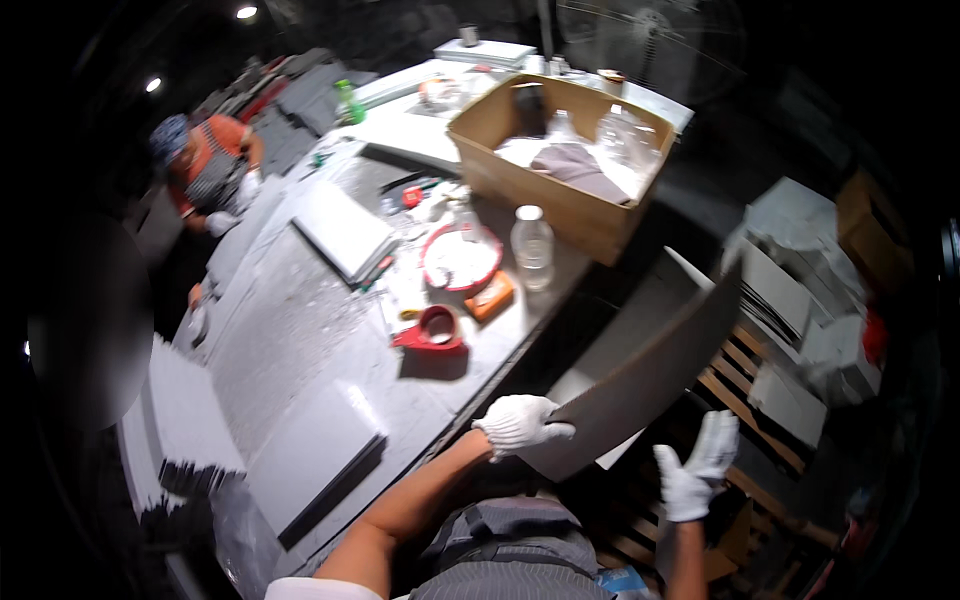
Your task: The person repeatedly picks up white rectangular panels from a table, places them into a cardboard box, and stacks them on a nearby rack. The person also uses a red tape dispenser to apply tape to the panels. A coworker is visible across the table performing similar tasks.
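In a white knitted glove, my left hand (522, 424) is closed on the near edge of a large grey board (640, 392), which looks like cardboard. The board stands tilted and curved beside the table, its far end rising toward the right. My right hand (697, 468), also gloved in white, is raised to the right of the board's lower part. Its fingers are stretched with the thumb apart, and nothing is in it.
On the table (290, 290) are a red tape dispenser (432, 330), a red-rimmed bowl (462, 257), a clear bottle (532, 250), a cardboard box (560, 185) and flat white stacks (312, 455). Wooden pallets (745, 400) lie at right. A person (215, 165) works across the table.
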A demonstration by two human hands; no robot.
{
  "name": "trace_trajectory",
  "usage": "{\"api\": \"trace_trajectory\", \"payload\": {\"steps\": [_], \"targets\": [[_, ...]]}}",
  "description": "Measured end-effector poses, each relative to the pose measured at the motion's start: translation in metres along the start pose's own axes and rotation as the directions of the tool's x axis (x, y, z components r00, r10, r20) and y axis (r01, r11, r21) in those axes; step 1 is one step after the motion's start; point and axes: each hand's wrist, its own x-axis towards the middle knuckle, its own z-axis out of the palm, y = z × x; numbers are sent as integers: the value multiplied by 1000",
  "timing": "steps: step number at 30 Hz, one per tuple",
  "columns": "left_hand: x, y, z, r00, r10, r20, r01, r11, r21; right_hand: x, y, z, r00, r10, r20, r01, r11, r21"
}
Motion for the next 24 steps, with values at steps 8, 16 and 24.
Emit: {"api": "trace_trajectory", "payload": {"steps": [8,16,24], "targets": [[-254,-56,-47,915,273,-297,-181,936,302,108,-113,-115,668,-742,57,737,670,90],[-463,-51,-10,773,-118,-624,438,810,389,109,-325,-121,84,-996,29,901,89,424],[-540,-125,51,29,-117,-993,960,279,-4,2,-471,-43,-105,-984,-146,895,-158,417]]}}
